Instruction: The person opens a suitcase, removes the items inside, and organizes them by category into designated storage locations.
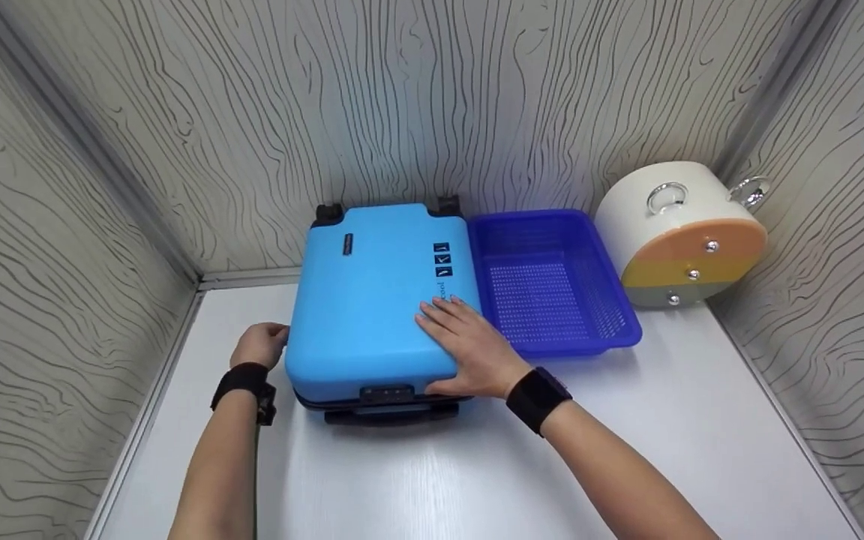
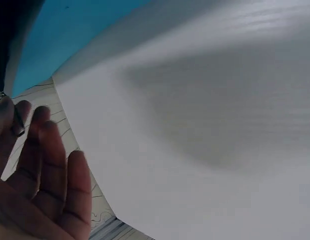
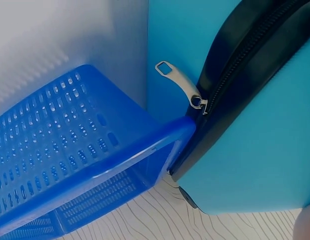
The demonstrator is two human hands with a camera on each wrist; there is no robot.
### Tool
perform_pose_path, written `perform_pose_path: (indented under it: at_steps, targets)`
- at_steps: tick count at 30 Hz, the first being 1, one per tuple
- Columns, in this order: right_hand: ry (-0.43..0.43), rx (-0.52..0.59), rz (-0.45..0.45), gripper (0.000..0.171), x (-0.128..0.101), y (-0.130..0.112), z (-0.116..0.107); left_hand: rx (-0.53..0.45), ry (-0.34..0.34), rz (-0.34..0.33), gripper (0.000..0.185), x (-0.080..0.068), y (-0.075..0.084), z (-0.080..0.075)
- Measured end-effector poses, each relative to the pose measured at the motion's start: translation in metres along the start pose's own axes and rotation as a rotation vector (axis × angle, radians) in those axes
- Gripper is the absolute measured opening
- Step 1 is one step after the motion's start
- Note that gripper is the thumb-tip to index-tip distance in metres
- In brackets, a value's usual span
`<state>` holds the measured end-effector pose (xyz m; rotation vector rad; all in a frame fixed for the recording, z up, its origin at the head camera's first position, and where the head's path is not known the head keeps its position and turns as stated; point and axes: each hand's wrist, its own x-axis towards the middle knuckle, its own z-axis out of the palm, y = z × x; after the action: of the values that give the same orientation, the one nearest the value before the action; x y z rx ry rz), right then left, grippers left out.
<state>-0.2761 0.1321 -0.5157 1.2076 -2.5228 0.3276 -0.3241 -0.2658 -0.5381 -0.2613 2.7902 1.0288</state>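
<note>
A light-blue hard-shell suitcase lies flat on the white table, wheels toward the back wall. At its left side my left hand pinches a small metal zipper pull between thumb and forefinger, the other fingers loosely bent. My right hand rests with spread fingers on the suitcase's front right corner, the thumb near the combination lock. On the right side, a second zipper pull hangs from the black zipper beside the basket rim, with no hand on it. The zipper looks closed there.
A blue plastic basket stands against the suitcase's right side. Behind it on the right is a white round container with a striped front and ring handles. Wood-patterned panels enclose the table at the back and sides.
</note>
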Motion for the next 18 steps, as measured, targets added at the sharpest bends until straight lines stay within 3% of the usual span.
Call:
perform_pose_path:
  at_steps: [3, 5, 9, 14, 16, 18]
  targets:
    - [0.005, 0.003, -0.002, 0.11, -0.001, 0.0, 0.001, -0.038, 0.011, 0.043, 0.057, -0.003, 0.004, -0.003]
    - [0.004, 0.006, -0.002, 0.11, -0.001, 0.001, 0.0, -0.086, 0.027, 0.109, 0.065, -0.007, 0.01, -0.008]
    - [-0.001, 0.011, 0.001, 0.11, -0.002, 0.001, -0.001, -0.107, 0.061, 0.336, 0.072, -0.024, 0.032, -0.017]
    - [0.001, 0.029, 0.001, 0.109, -0.001, 0.001, -0.001, 0.128, 0.116, 0.686, 0.079, -0.049, 0.053, -0.016]
    - [-0.004, 0.035, 0.0, 0.109, -0.001, 0.001, -0.001, 0.233, 0.101, 0.772, 0.087, -0.059, 0.052, -0.012]
    - [-0.01, 0.032, -0.002, 0.11, 0.0, 0.0, -0.001, 0.328, 0.069, 0.819, 0.096, -0.066, 0.047, -0.005]
